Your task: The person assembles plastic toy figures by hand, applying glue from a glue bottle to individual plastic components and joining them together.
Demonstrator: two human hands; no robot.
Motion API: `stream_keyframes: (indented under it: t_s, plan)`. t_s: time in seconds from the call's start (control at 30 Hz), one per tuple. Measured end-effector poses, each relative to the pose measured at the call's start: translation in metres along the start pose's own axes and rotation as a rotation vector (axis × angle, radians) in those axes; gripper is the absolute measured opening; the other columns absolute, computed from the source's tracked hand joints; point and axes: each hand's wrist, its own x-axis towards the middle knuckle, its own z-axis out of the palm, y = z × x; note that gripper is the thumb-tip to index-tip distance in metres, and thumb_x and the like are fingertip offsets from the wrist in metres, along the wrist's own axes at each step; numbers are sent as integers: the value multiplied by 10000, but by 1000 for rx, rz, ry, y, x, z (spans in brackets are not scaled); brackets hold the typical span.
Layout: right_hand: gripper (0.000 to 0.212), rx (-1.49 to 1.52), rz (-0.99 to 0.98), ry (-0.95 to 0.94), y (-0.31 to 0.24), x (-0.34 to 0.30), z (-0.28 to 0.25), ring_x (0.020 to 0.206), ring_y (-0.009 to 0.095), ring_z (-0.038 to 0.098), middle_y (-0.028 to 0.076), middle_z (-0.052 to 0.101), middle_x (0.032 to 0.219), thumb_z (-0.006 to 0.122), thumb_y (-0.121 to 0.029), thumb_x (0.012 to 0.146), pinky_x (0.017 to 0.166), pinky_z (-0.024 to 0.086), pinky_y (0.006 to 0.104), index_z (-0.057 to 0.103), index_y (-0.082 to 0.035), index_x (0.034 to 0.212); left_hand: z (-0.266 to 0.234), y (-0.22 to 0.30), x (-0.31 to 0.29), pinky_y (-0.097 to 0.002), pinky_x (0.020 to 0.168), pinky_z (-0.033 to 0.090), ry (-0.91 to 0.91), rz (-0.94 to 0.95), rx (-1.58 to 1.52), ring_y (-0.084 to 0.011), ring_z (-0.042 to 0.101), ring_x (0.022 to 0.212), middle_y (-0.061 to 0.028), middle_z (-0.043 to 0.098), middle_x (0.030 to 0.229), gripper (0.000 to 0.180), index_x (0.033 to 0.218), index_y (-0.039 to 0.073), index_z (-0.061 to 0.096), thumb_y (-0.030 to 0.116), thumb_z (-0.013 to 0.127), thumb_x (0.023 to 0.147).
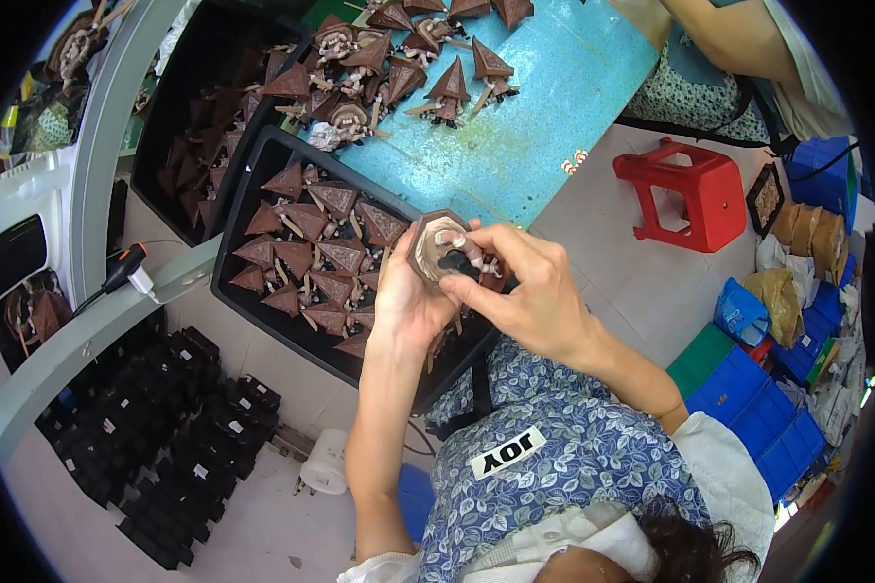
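Above the near end of a black tray (262, 165), I hold a small brown and beige figurine (428, 255) with a black part on it. My left hand (405, 296) cups it from the left, fingers closed around its edge. From the right, my right hand (535, 287) pinches the figurine near its black part between thumb and fingers. What lies under the fingertips is hidden. Rows of similar figurines with pointed brown hats (335, 199) fill the tray.
More hatted figurines (447, 87) lie on a blue tabletop (515, 146). Another dark bin (180, 97) stands to the left, beside a grey metal frame (102, 146). A red stool (695, 199), blue crates (749, 418) and stacked black trays (165, 457) stand around. Another person's arm (729, 34) shows at upper right.
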Motion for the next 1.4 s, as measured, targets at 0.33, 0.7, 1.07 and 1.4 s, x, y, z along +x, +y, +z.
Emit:
stream_keyframes:
  t_s: [0.33, 0.7, 1.07, 1.4]
  plan:
    - [437, -178, -286, 178, -12, -29, 21, 815, 269, 547, 112, 520, 930, 713, 3, 628, 652, 477, 352, 622, 15, 1055, 14, -23, -3, -285, 836, 492, -98, 181, -139, -179, 492, 1041, -5, 532, 880, 288, 896, 78, 514, 354, 460, 958]
    - [266, 264, 516, -67, 117, -52, 94, 558, 261, 628, 191, 651, 694, 633, -189, 852, 523, 468, 361, 595, 72, 887, -79, -20, -2, -334, 970, 403, 530, 746, 1147, -232, 520, 1140, -187, 509, 1264, 489, 1360, -96, 296, 126, 467, 959]
    - [487, 111, 345, -20, 92, 0, 25, 797, 244, 635, 188, 624, 1009, 676, -216, 807, 678, 501, 355, 504, 56, 1173, -127, -5, 14, -324, 782, 550, 701, 1166, 1498, -265, 538, 1068, -175, 477, 1156, 363, 1107, -53, 486, 101, 679, 842]
    - [469, -365, 229, 232, 185, 153, -21, 976, 370, 511, 198, 562, 990, 728, -194, 669, 874, 431, 428, 573, 0, 1067, -54, -17, 5, -373, 831, 439, 762, 1293, 1712, -262, 493, 1060, -131, 493, 1128, 318, 1125, -14, 527, 162, 624, 878]
